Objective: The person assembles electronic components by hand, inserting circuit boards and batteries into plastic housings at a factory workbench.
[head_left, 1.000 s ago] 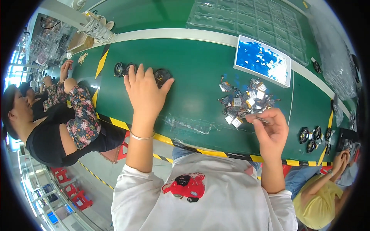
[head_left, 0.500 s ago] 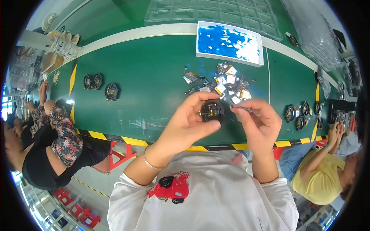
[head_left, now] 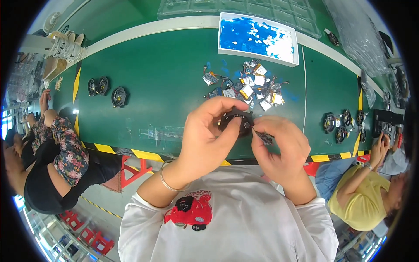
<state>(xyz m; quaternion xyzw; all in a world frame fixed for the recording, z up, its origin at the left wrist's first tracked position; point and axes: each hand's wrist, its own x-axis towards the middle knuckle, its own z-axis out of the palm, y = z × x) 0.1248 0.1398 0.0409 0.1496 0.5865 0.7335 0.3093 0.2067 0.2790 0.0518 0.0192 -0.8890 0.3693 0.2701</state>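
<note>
My left hand [head_left: 201,136] grips a round black housing [head_left: 231,123] between fingers and thumb, just above the near edge of the green table. The thumb lies over the housing's open face and hides part of its inside. Pinched in my right hand [head_left: 284,143] is a small dark circuit board [head_left: 264,138], tilted below the fingertips. A small round dark piece [head_left: 247,125] shows at the housing's right side, by my right fingertips; whether it joins the board I cannot tell. Beyond my hands lies a loose pile of small boards with white and silver battery packs [head_left: 247,91].
A white box with blue and white bits [head_left: 258,59] stands behind the pile. Similar black housings sit at left [head_left: 119,97] and right [head_left: 329,122]. Clear plastic trays [head_left: 244,8] lie at the back. Co-workers sit on both sides, one in a yellow top [head_left: 361,196].
My right hand has moved left and down to the housing, and its fingertips now meet the rim. The board has turned to hang downward. My left thumb has shifted onto the housing's face.
</note>
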